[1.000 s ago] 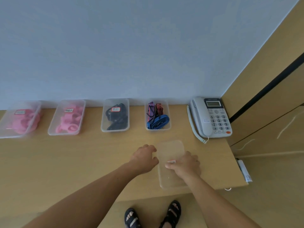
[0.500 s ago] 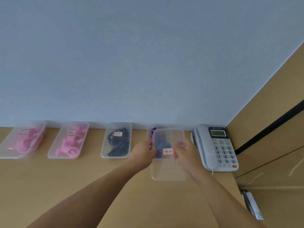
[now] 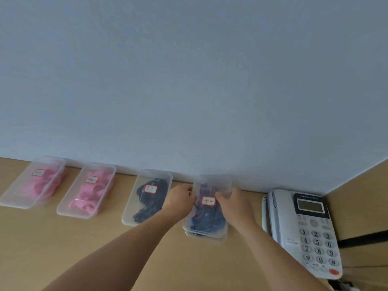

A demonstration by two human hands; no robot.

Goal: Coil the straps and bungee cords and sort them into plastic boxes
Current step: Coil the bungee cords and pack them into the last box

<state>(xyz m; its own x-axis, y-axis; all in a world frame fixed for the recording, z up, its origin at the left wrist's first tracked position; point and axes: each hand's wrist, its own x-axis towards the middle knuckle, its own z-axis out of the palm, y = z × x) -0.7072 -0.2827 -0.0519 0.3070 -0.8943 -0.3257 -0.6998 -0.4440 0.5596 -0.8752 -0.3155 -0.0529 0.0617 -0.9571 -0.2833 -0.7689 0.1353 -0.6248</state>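
A clear plastic lid [image 3: 210,219] with a red-framed label lies over the rightmost box [image 3: 204,235], which holds blue and dark straps. My left hand [image 3: 180,199] grips the lid's left edge and my right hand [image 3: 231,201] grips its right edge. Left of it stands a lidded box of black straps [image 3: 148,198]. Further left are two lidded boxes of pink coils [image 3: 88,191] [image 3: 34,182]. All four boxes stand in a row against the wall.
A white desk telephone [image 3: 306,232] sits right of the boxes, close to my right forearm. The wooden table [image 3: 63,248] meets a pale wall at the back and a wooden panel at the right.
Both hands lifted the lid from the table's front edge and carried it back onto the box of blue straps. The camera tilted up towards the wall.
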